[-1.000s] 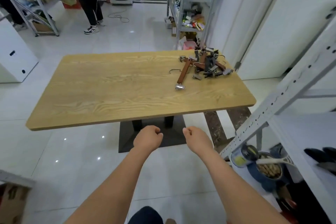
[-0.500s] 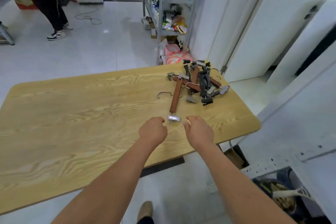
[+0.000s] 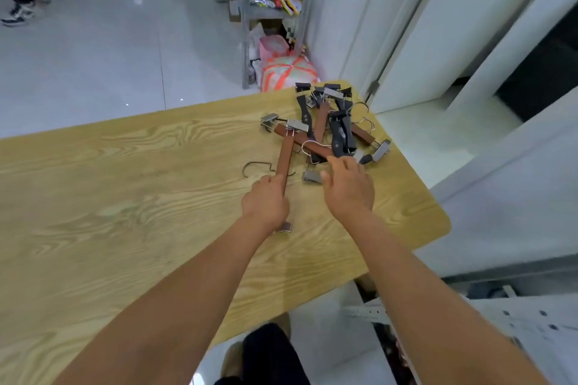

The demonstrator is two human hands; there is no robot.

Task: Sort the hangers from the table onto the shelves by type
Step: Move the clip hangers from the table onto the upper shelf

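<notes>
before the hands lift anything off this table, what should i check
1. Left hand grips the lone brown hanger: ok, fingers curl on its bar.
2. Right hand has a hold: cannot tell, it covers the pile's near edge.
3. Lone brown hanger free of the pile: not ok, its far end overlaps a second brown hanger.
4. Types separated: not ok, black hangers lie mixed with brown ones.
5. Shelf ready: cannot tell, only a corner shows.
</notes>
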